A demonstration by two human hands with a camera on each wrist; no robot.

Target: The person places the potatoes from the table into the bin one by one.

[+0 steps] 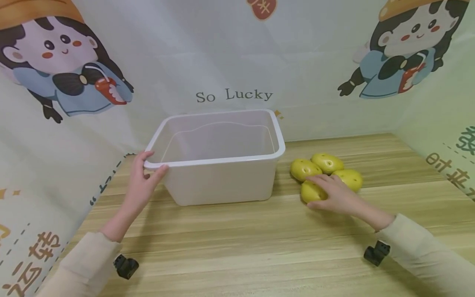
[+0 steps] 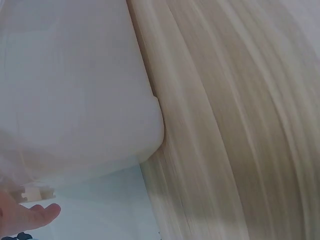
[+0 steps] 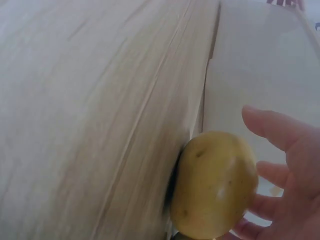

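Observation:
A white plastic storage bin (image 1: 222,181) stands upright on the wooden table. At its front left corner my left hand (image 1: 142,179) holds the rim, the thumb along the front and the fingers at the side. In the left wrist view the thumb (image 2: 42,215) shows just beneath that rim. My right hand (image 1: 339,196) is over the nearest yellow potato (image 1: 312,192), fingers above it and thumb on the near side. The right wrist view shows a gap between the thumb (image 3: 265,125) and this potato (image 3: 215,185). Other potatoes (image 1: 326,163) lie close around it.
The potatoes are grouped to the right of the bin on the wood-grain table (image 1: 237,247). Behind the table hangs a printed cloth (image 1: 315,82) with cartoon figures, and it continues along both sides. The bin's back edge is near that cloth.

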